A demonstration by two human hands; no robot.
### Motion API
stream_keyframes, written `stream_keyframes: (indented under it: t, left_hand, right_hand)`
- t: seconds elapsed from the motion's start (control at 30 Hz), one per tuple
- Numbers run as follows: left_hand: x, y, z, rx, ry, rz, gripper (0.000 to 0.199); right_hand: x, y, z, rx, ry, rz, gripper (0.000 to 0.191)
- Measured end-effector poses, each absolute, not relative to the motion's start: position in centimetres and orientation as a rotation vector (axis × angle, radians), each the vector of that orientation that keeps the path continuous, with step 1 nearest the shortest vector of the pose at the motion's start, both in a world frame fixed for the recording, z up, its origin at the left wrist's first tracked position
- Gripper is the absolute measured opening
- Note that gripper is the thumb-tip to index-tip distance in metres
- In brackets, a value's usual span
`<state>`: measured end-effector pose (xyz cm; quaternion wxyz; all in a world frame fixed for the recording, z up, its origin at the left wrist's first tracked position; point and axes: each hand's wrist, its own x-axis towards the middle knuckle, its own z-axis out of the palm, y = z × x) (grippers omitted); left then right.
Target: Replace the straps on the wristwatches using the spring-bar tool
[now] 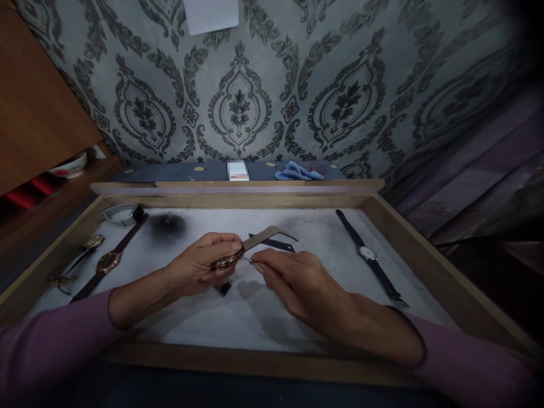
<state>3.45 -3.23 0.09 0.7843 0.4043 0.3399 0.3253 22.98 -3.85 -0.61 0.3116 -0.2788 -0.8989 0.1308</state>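
Near the middle of the wooden-framed tray, my left hand (212,260) is closed round a wristwatch with a rose-gold case (228,262). Its greyish-brown strap (261,237) points up to the right and bends at the far end. A thin metal tool (246,259) is pinched between the fingers of my right hand (297,277). The tip of that tool reaches the case edge close to where the strap joins; exact contact is too small to tell. Behind the strap, a dark strap piece (280,244) lies on the white tray floor, and another dark piece (225,289) shows below my left hand.
Left in the tray (238,348) lie a brown-strapped watch (108,262), a small gold-coloured watch (92,242) and a grey-banded item (121,214). A black-strapped watch (368,253) lies right. Beyond the back rim are a blue cloth (297,170) and a small card (237,170).
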Motion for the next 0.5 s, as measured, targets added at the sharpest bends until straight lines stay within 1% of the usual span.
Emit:
stream_keyframes:
  t: [0.5]
  left_hand:
    - [3.55, -3.26, 0.22, 0.864, 0.726, 0.691, 0.025]
  right_hand:
    - [23.0, -3.76, -0.55, -0.73, -2.366, 0.356, 0.021]
